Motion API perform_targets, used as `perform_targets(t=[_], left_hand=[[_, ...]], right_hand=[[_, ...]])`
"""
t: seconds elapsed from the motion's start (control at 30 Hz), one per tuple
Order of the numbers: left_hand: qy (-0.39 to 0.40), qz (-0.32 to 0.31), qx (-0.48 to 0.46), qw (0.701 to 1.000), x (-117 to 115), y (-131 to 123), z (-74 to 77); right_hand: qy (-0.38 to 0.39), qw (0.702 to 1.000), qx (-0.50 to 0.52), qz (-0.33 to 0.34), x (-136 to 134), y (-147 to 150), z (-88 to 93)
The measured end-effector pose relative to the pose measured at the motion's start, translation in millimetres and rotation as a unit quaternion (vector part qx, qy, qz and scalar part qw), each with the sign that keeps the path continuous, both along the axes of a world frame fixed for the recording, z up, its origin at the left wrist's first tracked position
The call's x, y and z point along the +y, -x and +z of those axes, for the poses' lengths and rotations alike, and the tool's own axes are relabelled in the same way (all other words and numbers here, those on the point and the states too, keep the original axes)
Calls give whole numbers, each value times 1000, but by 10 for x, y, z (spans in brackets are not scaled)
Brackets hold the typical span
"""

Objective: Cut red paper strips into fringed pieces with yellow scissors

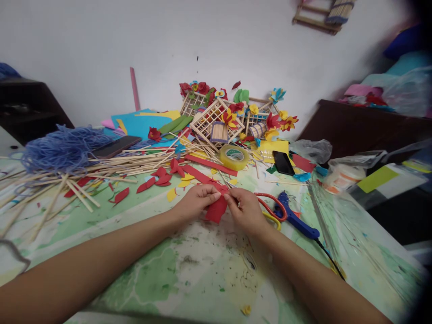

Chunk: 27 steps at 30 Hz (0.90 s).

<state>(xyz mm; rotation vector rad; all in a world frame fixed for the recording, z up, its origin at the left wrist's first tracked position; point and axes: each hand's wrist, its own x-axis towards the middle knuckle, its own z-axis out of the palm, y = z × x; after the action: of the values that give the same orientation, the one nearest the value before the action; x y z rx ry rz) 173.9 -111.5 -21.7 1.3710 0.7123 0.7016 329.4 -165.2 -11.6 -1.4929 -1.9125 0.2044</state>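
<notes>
My left hand (193, 203) and my right hand (245, 211) meet over the middle of the table. Between them is a piece of red paper (217, 210), pinched at its upper part by thumb and fingers of both hands. Its lower end hangs toward me. Just behind the hands lie red strips (216, 165), one running up to my fingers. Beside my right hand rest scissors (272, 202) with red and yellow handles; my hand hides part of them. A blue hot glue gun (300, 222) lies to their right, its cord trailing toward me.
A roll of clear tape (234, 157), bamboo sticks (148, 162) and red petal cutouts (162, 177) lie beyond the hands. Small stick frames with paper flowers (216, 119) lean at the wall. Blue yarn (60, 148) is heaped left. Two phones (283, 163) (116, 146) lie among the materials.
</notes>
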Motion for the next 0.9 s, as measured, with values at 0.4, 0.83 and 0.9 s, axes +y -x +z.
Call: perform_targets(t=[0.4, 0.83, 0.9], left_hand=[[28, -32, 18, 999, 6, 7, -71], [233, 4, -207, 950, 136, 33, 44], [250, 5, -221, 943, 145, 44, 36]], right_hand=[[-3, 999, 30, -26, 4, 21, -54], [101, 933, -290, -188, -194, -588, 191], [123, 930, -295, -181, -231, -590, 132]])
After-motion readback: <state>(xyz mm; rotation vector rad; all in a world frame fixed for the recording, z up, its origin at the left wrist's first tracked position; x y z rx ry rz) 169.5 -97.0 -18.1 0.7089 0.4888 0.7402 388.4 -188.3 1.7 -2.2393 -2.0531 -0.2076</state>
